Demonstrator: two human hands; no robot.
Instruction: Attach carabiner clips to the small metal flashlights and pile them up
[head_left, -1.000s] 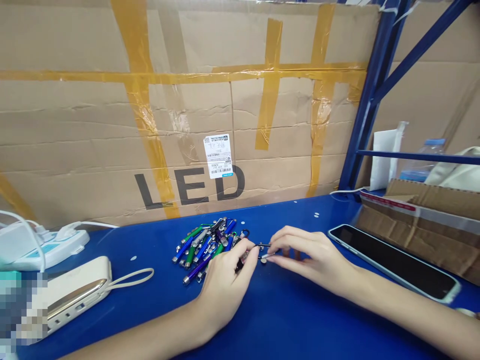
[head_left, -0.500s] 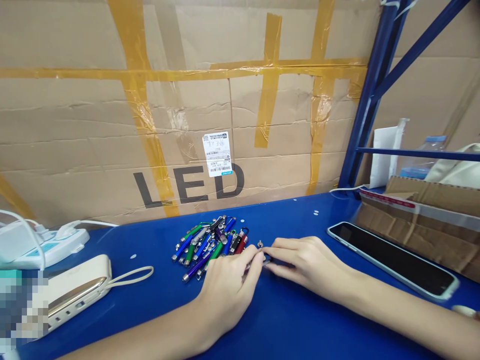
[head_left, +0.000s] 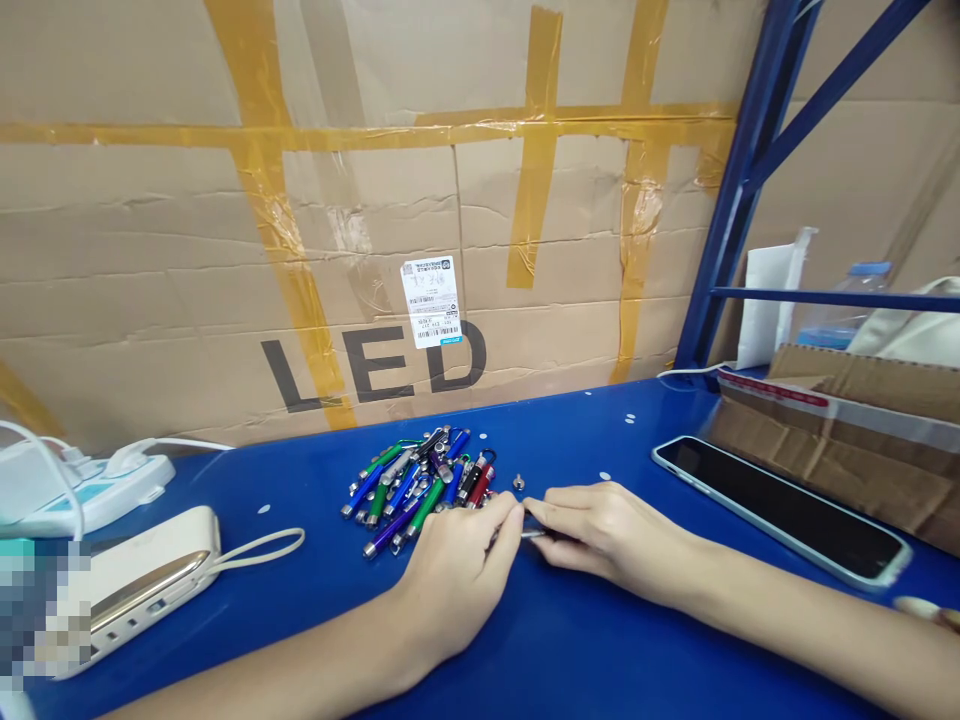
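Across the lower frame, glossy blue table [head_left: 585, 650] with small pale spots [head_left: 630, 418]. Filling the upper frame, creased cardboard carton [head_left: 150, 260], amber tape [head_left: 262, 190] and large "LED" lettering [head_left: 358, 368]; blue metal rack [head_left: 724, 230] at upper right. Near centre, left hand [head_left: 461, 570] and right hand [head_left: 604, 535], both pinched narrow about a small silvery piece [head_left: 532, 534], mostly hidden. Just left, heaped coloured tubes [head_left: 405, 489]; phone [head_left: 780, 512] at right, power strip [head_left: 142, 485] at left.

Glossy metal tubes [head_left: 429, 504], matt cardboard [head_left: 420, 200]
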